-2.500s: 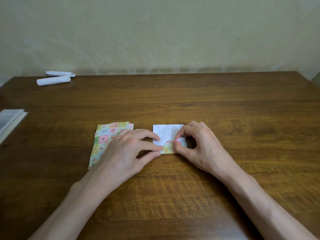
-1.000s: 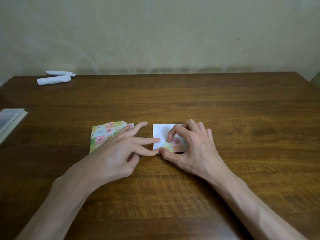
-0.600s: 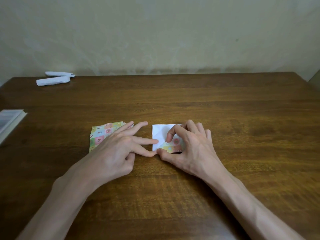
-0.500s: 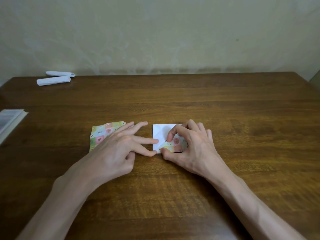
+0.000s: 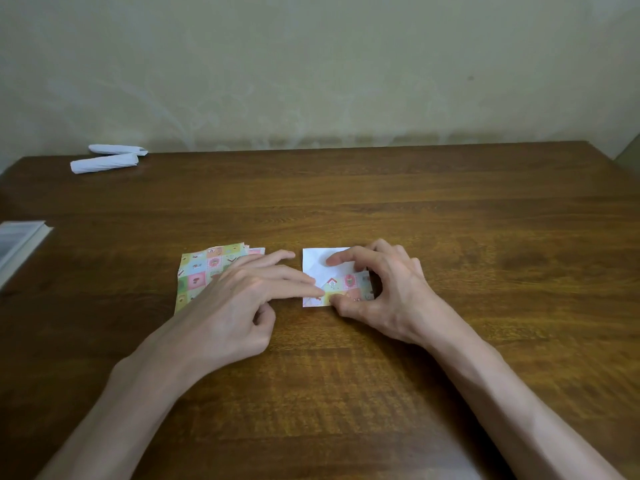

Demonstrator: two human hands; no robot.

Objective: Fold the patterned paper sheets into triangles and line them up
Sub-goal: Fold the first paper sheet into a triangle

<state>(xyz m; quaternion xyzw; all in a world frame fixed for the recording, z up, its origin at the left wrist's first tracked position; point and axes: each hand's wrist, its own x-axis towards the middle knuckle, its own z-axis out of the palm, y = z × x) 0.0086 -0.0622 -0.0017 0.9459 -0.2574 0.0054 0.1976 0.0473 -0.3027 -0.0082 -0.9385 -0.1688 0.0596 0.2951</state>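
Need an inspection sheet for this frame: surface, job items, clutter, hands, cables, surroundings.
Surface: wooden table, brown, grain visible.
Job's things: half-folded sheet, white side up with a patterned flap turned over it; stack of patterned sheets to its left, partly under the left hand.
Clutter: two white paper rolls at the far left corner; book-like stack cut off by the left edge.
Grippers: left hand presses the sheet's left edge with straight fingers; right hand holds the flap with curled thumb and index finger.
Cables: nothing seen.
Surroundings: pale wall behind the table.
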